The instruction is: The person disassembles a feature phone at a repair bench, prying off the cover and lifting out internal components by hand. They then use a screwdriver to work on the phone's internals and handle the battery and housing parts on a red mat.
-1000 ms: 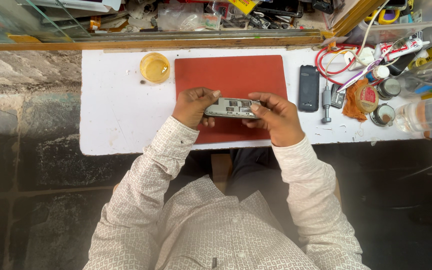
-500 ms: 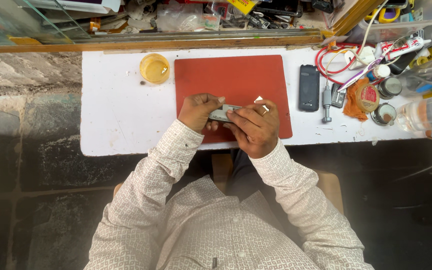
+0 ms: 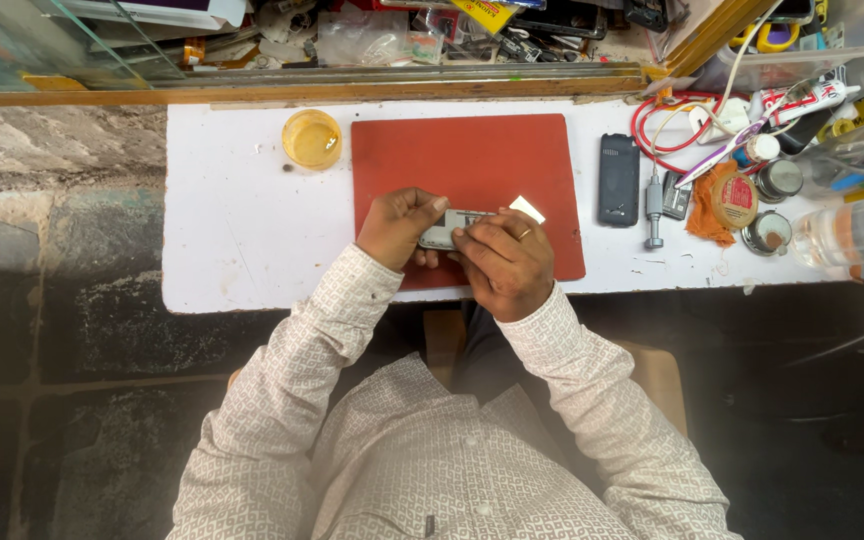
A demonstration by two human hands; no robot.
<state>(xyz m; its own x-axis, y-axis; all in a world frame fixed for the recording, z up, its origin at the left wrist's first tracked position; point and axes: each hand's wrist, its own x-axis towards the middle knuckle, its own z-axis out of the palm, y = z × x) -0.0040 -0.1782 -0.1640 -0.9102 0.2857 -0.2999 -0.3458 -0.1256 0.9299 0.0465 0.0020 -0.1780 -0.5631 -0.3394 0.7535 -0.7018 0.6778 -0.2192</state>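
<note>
— While bent over the red mat (image 3: 472, 165), holding what?
— Small grey device (image 3: 449, 228), pinched by left hand (image 3: 399, 226) and right hand (image 3: 505, 262), both closed on it.
— Nearby?
— Black phone (image 3: 618, 178) at three o'clock; yellow cup (image 3: 312, 139) at ten, on the white bench (image 3: 232, 230).

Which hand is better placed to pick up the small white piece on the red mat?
Probably the right hand: the small white piece lies just beyond its fingers. The left hand grips the small grey device further away.
</note>
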